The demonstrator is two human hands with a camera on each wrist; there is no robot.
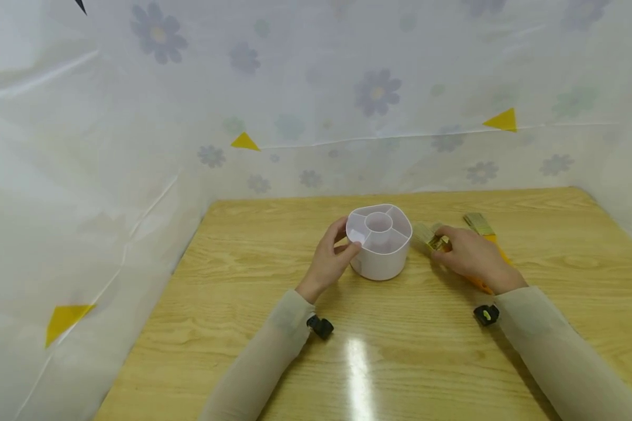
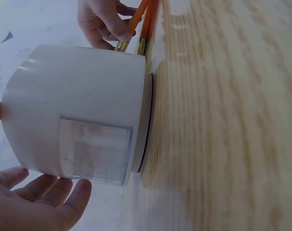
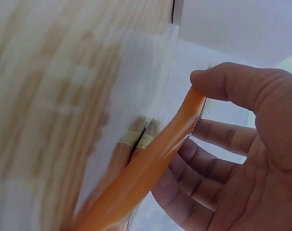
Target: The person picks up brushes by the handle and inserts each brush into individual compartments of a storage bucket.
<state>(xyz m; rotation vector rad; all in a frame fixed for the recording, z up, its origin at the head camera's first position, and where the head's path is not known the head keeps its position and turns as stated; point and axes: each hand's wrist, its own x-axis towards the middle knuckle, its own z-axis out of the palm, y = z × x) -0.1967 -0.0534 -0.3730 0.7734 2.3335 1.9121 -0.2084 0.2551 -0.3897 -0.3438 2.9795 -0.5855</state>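
Note:
A white round desk organizer (image 1: 381, 264), split into several compartments around a central cup, stands upright on the table. My left hand (image 1: 329, 257) grips its left side, thumb near the rim and fingers around the wall. In the left wrist view, a clear label window (image 2: 95, 149) shows on its side. Just to the right, my right hand (image 1: 471, 254) pinches an orange-handled paintbrush (image 3: 150, 166) near the metal band, its bristles pointing at the organizer. A second paintbrush (image 1: 476, 222) lies behind that hand, its orange handle partly hidden.
The wood-grain table (image 1: 232, 327) ends at a flowered plastic sheet (image 1: 305, 88) at the back, with more sheeting at the sides. Yellow triangles (image 1: 502, 120) are stuck on the sheeting. Light glares off the front of the tabletop.

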